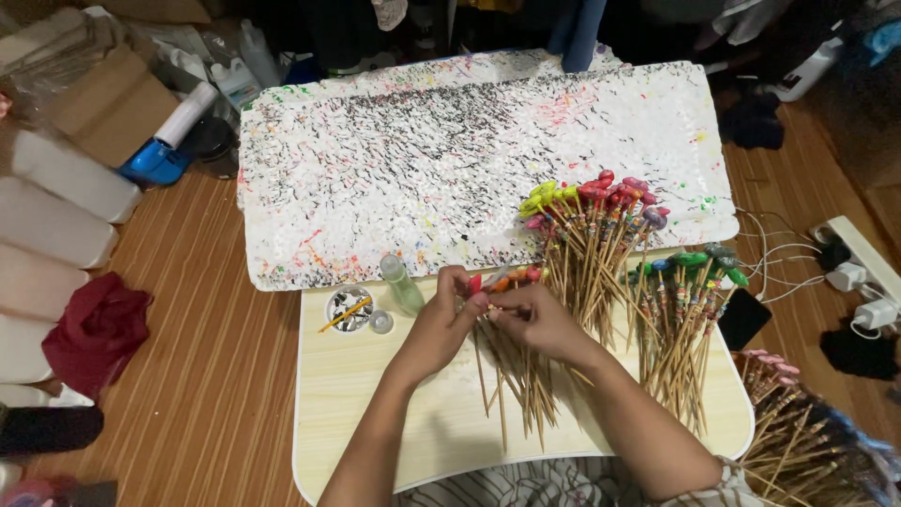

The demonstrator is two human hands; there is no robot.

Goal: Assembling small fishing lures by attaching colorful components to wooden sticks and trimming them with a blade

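My left hand (pixel 441 319) and right hand (pixel 540 324) meet, both pinched on one stick (pixel 493 305) above the stick pile (pixel 516 376) on the counter (pixel 375 413); foam board (pixel 422 160) beyond.

Thin wooden sticks (pixel 511 376) lie on a smooth, pale wood-grain worktop (pixel 375 394) beside a rough, paint-speckled white foam board (pixel 422 160).

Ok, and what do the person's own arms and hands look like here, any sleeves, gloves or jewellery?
Both hands are bare: no gloves, and no rings or watch that I can make out. The left hand and its forearm are uncovered down to the frame's bottom edge. The right hand has a bare forearm too, with the edge of a light patterned sleeve showing near the elbow.
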